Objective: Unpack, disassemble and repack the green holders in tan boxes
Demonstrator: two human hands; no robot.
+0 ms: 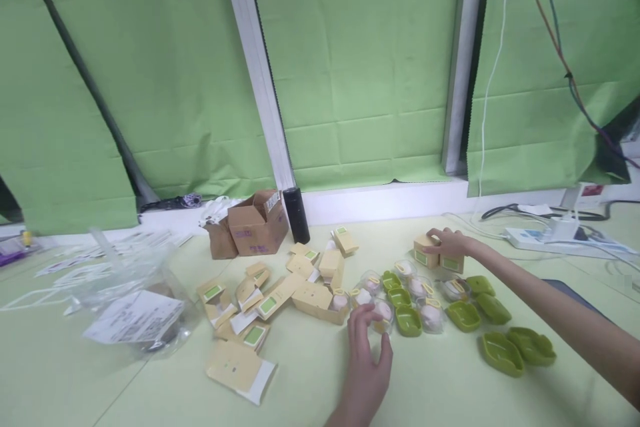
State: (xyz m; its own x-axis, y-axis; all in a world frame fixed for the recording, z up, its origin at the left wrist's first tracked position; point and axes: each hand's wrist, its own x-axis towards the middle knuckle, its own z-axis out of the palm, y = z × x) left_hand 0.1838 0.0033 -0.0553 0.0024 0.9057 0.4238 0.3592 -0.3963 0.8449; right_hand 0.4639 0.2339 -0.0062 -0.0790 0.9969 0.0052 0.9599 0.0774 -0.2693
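My right hand point(450, 243) is at the back right, its fingers closed over two small tan cardboard boxes with green labels; the left box point(423, 255) and right box point(452, 263) stand side by side. Which box it grips more is partly hidden by the fingers. Nearer the front, my left hand point(367, 350) is held with thumb and fingers apart, nothing between them. Just beyond its fingertips sits a clear round package with pinkish contents point(384, 312). Several similar packages surround green leaf-shaped dishes point(409, 320) in the middle.
Opened flat tan cartons point(273, 297) lie scattered left of my hands. Farther left is a clear plastic bag with a white label point(137, 317). A brown carton point(256, 223) and black cylinder point(297, 215) stand at the back. More green dishes point(503, 352) and a power strip point(535, 240) are right.
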